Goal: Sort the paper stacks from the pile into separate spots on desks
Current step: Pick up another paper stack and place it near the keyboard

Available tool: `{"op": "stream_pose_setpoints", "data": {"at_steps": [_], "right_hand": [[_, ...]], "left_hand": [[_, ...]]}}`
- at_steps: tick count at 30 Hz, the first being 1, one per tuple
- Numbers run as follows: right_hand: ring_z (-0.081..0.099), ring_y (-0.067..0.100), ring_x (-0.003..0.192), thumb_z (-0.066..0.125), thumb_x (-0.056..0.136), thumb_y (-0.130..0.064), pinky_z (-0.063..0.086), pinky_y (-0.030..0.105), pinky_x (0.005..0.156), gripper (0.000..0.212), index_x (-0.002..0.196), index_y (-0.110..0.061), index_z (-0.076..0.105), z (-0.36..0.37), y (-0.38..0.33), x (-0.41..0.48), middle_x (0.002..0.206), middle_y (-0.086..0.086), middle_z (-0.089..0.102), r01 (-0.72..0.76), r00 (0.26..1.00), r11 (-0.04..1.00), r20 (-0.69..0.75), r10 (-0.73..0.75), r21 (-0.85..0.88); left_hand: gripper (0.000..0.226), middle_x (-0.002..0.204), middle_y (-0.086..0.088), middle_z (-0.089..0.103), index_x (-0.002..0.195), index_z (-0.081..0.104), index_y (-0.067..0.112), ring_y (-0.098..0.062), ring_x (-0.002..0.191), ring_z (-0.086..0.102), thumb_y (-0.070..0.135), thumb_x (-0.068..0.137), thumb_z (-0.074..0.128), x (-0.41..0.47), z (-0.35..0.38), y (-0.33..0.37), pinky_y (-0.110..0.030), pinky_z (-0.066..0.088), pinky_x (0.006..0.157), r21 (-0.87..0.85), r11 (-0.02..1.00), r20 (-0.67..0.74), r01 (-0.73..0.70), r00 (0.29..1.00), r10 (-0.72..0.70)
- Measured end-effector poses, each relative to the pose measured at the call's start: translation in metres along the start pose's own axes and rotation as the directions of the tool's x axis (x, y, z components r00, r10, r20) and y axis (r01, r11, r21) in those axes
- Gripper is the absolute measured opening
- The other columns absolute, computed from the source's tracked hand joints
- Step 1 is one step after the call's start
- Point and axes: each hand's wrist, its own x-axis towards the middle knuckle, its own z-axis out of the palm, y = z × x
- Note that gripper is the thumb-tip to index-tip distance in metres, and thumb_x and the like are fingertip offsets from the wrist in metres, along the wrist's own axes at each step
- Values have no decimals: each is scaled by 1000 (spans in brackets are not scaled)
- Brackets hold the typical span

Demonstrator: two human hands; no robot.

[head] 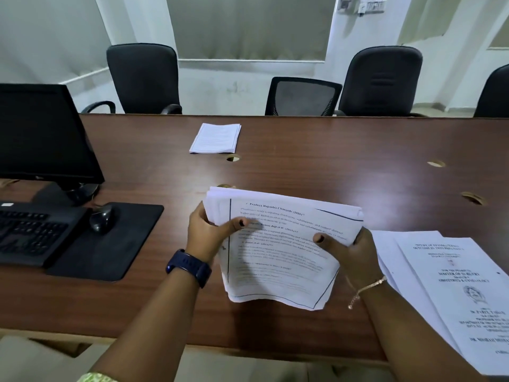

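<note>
Both hands hold one stack of printed pages (278,252) above the brown desk (330,161), its sheets fanned and bent. My left hand (212,232) grips the stack's left edge with the thumb on top. My right hand (349,252) grips its right edge, thumb also on top. A pile of papers (451,296) with a title page on top lies on the desk at the lower right, partly behind my right forearm. A small separate paper stack (216,138) lies flat at the far middle of the desk.
A black monitor (41,133), keyboard (30,230) and mouse (101,217) on a black pad (129,244) fill the left. Cable holes (232,158) dot the desk. Several black chairs (144,78) stand behind the far edge.
</note>
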Motion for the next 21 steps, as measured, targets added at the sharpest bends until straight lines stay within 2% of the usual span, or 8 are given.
{"op": "stream_pose_setpoints", "data": {"at_steps": [3,5,9,13,15,17,18,21], "right_hand": [[72,3,73,86,44,-35,58,20,59,27,68,-32,74,9,0,-7,69,-19,75,-25,1000,999,8,25,-23],[71,-2,68,85,44,-40,55,15,52,24,65,-36,74,15,-2,-9,65,-23,74,-36,999,998,8,37,-57],[70,-6,68,85,49,-39,52,10,50,22,68,-43,73,12,-6,-3,66,-28,72,-27,1000,999,-17,26,-46],[67,-11,67,83,42,-43,50,5,49,25,65,-39,72,11,10,-12,66,-31,71,-55,998,994,-6,55,-89],[66,-13,70,83,42,-43,50,5,51,29,67,-36,70,9,26,-17,67,-29,72,-102,995,988,1,102,-118],[66,-13,76,86,49,-37,52,6,56,30,73,-37,68,5,43,-26,76,-24,72,-163,984,973,42,172,-166],[67,-10,81,86,56,-31,54,9,62,30,78,-36,67,3,54,-31,84,-21,72,-189,976,962,74,207,-197],[64,9,97,80,70,-22,51,23,81,34,100,-29,64,-3,85,-43,106,-4,70,-283,930,904,140,340,-320]], "left_hand": [[62,89,8,74,95,66,24,-12,88,70,26,37,89,-11,9,-9,-25,59,65,55,998,-66,16,998,-12],[49,79,11,74,82,68,29,-12,83,70,23,39,91,-17,16,-14,-22,58,61,97,995,-117,23,993,-12],[49,80,12,73,77,68,29,-9,78,71,40,33,85,-13,12,-6,-22,59,60,95,995,-196,1,980,18],[35,69,21,74,72,67,31,3,70,69,14,49,88,-23,9,-23,-13,56,54,142,989,-177,44,984,-18],[33,66,27,73,68,68,31,6,67,69,11,50,87,-29,7,-39,-10,54,51,146,985,-200,86,978,-56],[30,65,27,72,63,71,32,7,67,68,13,48,89,-37,5,-57,-10,54,53,172,973,-202,152,972,-116],[31,66,25,73,62,72,34,5,69,69,12,48,89,-41,5,-67,-11,55,55,189,963,-197,190,969,-153],[34,85,3,72,66,68,31,-19,82,69,9,50,88,-55,0,-100,-13,54,56,254,906,-200,337,935,-292]]}}
